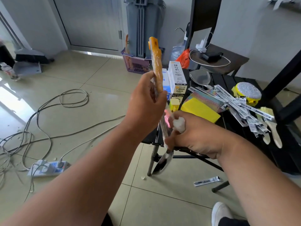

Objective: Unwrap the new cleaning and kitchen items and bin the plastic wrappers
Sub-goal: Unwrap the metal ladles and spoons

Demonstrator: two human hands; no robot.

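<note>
My left hand [145, 103] grips a long utensil [157, 66] with an orange handle, held almost upright in front of me; clear plastic wrap still clings to the handle. Its metal shaft runs down to a shiny head [161, 163] below the table edge. My right hand [192, 136] pinches a crumpled wad of clear plastic wrapper [179, 124] beside the shaft, its fingers curled round it. On the black folding table [231, 124] lie a yellow sponge [200, 110], a yellow-based steel scrubber [247, 93], wrapped paint brushes [270, 126] and a metal spatula [199, 77].
White boxes [176, 77] stand at the table's near-left corner. Several flat printed packets [228, 98] are strewn over the table, one [206, 181] on the floor. Cables and a power strip [48, 168] cross the tiled floor at left. A purple basket [136, 64], a grey bin [143, 26] and a chair [218, 56] stand behind.
</note>
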